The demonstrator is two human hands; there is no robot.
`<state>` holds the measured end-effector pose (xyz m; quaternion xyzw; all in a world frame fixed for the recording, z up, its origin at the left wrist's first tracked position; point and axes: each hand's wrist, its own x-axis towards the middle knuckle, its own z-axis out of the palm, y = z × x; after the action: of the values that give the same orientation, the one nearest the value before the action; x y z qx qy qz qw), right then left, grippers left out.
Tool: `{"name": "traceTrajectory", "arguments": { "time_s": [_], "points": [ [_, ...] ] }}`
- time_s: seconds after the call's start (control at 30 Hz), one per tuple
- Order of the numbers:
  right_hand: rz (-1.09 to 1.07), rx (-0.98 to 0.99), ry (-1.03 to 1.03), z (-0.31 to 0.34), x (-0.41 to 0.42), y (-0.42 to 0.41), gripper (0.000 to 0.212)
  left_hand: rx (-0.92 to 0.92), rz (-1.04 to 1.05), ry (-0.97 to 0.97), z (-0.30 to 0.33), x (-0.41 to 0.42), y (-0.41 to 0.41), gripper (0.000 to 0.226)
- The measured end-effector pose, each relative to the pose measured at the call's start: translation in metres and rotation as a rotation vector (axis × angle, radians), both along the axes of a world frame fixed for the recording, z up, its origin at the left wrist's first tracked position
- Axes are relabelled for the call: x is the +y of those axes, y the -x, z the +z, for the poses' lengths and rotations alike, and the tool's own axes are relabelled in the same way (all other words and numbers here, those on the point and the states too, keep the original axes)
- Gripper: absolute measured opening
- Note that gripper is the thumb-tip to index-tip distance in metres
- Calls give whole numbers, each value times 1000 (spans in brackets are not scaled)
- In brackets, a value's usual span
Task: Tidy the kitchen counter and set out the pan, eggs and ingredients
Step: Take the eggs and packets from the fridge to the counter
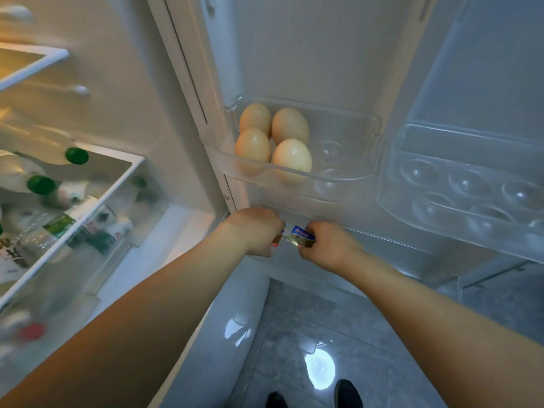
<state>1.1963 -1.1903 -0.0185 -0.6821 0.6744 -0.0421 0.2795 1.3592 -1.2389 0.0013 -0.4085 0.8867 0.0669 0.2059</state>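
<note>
I pinched a small packet (303,236) in my right hand (331,245), another in my left hand (256,231), below the eggs (275,141), presumably gathering ingredients.

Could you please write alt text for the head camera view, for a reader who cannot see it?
At an open fridge, a person's left hand and right hand each grip a small packet below a clear door tray holding four brown eggs. Green-capped bottles lie on the shelf at left.
</note>
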Motion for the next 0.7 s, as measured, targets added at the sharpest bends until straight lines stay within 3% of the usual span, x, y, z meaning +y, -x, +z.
{"name": "traceTrajectory", "arguments": {
  "time_s": [0.17,0.23,0.33,0.5,0.7],
  "points": [
    [-158,-169,304,19,13,-9,19,445,238,183,22,34,-56,38],
    [-159,-254,433,28,20,-26,21,561,424,239,22,55,-82,42],
    [-58,-260,556,33,32,-58,27,651,723,310,16,91,-116,27],
    [162,-258,494,19,58,-107,36,692,960,378,-1,144,-148,13],
    [457,-306,315,-2,94,-155,26,678,1213,377,-31,235,-165,15]
  ]
}}
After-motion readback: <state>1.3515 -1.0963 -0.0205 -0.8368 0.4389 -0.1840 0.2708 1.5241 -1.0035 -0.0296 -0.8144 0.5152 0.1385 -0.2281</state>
